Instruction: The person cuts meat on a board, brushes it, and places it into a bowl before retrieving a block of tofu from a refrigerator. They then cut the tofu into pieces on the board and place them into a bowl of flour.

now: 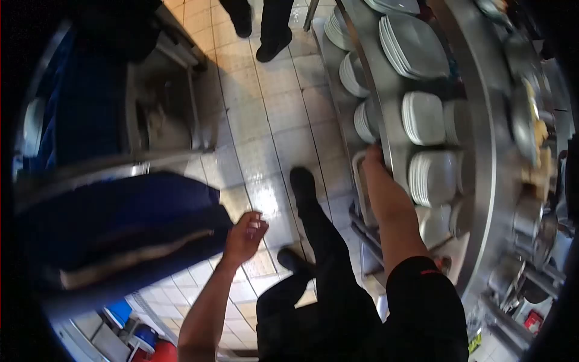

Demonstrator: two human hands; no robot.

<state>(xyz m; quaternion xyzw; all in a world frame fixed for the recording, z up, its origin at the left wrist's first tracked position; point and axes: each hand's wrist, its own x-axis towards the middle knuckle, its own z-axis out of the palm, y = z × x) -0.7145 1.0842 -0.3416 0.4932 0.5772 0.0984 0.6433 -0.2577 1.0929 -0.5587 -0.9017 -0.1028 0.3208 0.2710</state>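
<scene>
My right arm stretches to the lower level of the metal shelving, where my right hand (pixel 374 157) is at the shelf edge beside a stack of white dishes (pixel 365 120). Its fingers are mostly hidden, and I cannot tell whether they grip anything. Just below that hand lies the rim of a light-coloured tray (pixel 360 181). My left hand (pixel 246 235) hangs over the tiled floor with loosely curled fingers and nothing in it. Close to its left is a dark blue covered surface (pixel 139 202).
Stacks of white plates (pixel 429 117), square dishes (pixel 433 177) and larger plates (pixel 416 48) fill the shelf on the right under a steel counter (pixel 482 151). Another person's dark shoes (pixel 274 47) are ahead on the tiled floor (pixel 265 120). A metal sink (pixel 196 108) stands left.
</scene>
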